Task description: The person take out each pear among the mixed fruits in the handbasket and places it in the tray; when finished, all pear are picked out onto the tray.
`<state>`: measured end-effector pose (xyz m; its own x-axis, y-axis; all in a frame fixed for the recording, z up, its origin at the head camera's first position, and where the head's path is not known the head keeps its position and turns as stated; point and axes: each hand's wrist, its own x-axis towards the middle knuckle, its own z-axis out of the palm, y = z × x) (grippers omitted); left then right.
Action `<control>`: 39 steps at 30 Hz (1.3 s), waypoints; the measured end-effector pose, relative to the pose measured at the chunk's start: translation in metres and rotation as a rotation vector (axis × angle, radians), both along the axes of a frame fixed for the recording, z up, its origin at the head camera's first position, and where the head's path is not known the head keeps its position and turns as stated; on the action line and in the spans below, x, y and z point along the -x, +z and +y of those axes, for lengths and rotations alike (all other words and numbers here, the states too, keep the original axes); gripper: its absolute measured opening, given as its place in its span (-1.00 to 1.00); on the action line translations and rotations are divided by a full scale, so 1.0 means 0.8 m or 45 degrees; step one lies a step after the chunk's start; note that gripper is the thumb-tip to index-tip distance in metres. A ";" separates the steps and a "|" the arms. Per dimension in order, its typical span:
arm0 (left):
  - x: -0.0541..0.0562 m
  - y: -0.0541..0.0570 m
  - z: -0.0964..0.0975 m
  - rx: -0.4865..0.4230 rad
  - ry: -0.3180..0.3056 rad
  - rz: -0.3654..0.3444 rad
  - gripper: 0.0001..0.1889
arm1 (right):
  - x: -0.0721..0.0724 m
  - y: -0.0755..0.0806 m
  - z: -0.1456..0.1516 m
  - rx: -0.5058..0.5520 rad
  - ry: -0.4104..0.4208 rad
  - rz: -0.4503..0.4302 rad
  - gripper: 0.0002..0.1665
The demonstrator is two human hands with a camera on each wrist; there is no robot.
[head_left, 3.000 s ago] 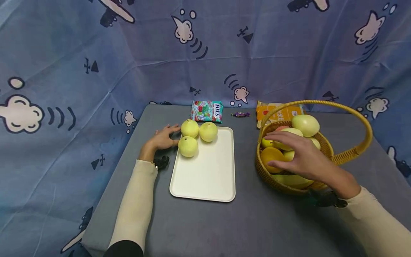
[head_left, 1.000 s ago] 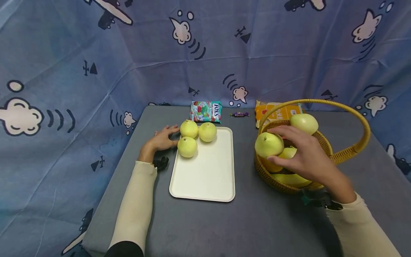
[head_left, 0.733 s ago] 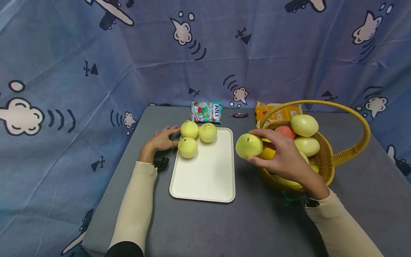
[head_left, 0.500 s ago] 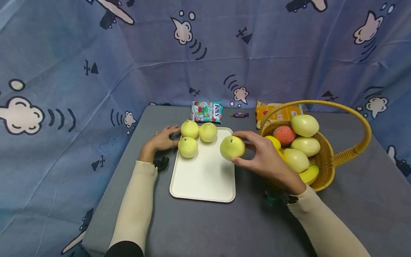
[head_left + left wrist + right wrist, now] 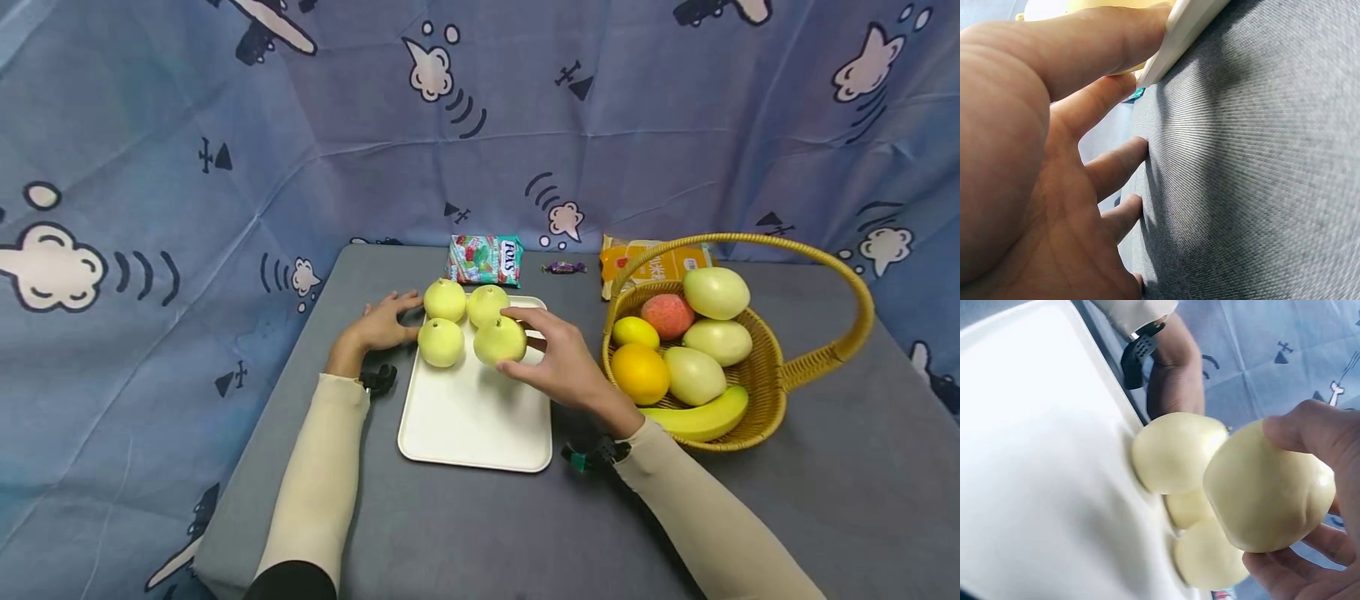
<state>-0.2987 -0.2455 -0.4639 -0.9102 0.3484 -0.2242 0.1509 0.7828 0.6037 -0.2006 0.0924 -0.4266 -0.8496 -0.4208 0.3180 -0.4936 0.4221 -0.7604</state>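
Note:
My right hand point(image 5: 558, 354) holds a round yellow-green fruit point(image 5: 499, 341) with a small stem nub, pinched between thumb and fingers. It hangs just above the white tray point(image 5: 472, 425). Three matching fruits stand at the tray's far left: a back-left fruit point(image 5: 445, 300), a back-right fruit point(image 5: 487, 302) and a front fruit point(image 5: 441, 342). My left hand point(image 5: 382, 323) rests at the tray's left edge; in the left wrist view its thumb point(image 5: 1104, 37) and index finger touch the tray rim point(image 5: 1179, 40), the other fingers spread on the cloth. The right wrist view shows the held fruit point(image 5: 1266, 487) apart from the tray.
A wicker basket point(image 5: 768, 408) with a tall handle stands right, holding a banana point(image 5: 701, 417), an orange point(image 5: 640, 373), a lemon point(image 5: 635, 332), a reddish fruit point(image 5: 667, 316) and several pale green oval fruits. Behind lie a teal snack packet point(image 5: 485, 260), a purple candy point(image 5: 564, 267) and an orange packet point(image 5: 652, 260).
My right hand reached into the basket, lifted out the round yellow-green fruit and carried it left over the tray, close to the three others. The left hand has stayed in place.

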 end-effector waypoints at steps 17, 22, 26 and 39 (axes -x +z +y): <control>-0.003 0.004 0.001 -0.017 0.010 -0.019 -0.18 | 0.030 -0.058 -0.025 0.029 -0.076 -0.122 -0.13; -0.003 0.006 0.001 -0.022 0.012 -0.022 -0.18 | 0.032 -0.065 -0.027 0.059 -0.070 -0.127 -0.12; -0.003 0.005 0.001 -0.015 0.010 -0.024 -0.18 | 0.027 -0.058 -0.024 -0.076 -0.085 -0.109 -0.04; -0.001 0.003 0.000 -0.023 0.013 -0.020 -0.18 | -0.028 0.025 0.027 -0.358 -0.033 0.085 0.00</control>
